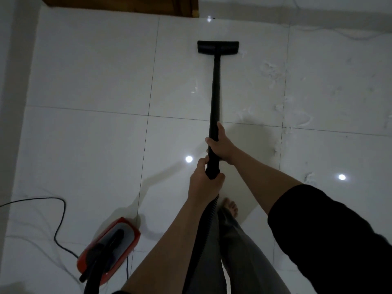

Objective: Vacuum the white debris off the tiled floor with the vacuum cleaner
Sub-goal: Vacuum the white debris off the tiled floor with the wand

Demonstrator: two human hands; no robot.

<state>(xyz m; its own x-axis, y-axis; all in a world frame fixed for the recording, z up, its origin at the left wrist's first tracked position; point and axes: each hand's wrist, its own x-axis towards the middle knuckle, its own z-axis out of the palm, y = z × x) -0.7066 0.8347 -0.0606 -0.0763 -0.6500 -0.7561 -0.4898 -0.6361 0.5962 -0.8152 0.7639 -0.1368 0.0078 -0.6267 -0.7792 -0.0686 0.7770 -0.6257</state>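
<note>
Hands grip matte black wand over glossy tiles.

Dim, soft img; ceiling-light glare spots on tiled floor; wide-angle edge bending.

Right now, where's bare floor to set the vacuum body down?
Free: the tiles left of the wand, between it and the left wall, and ahead up to the wooden edge. Crowded: right of the wand, white debris litters the tiles; bottom left holds the vacuum body and its cord.
</note>
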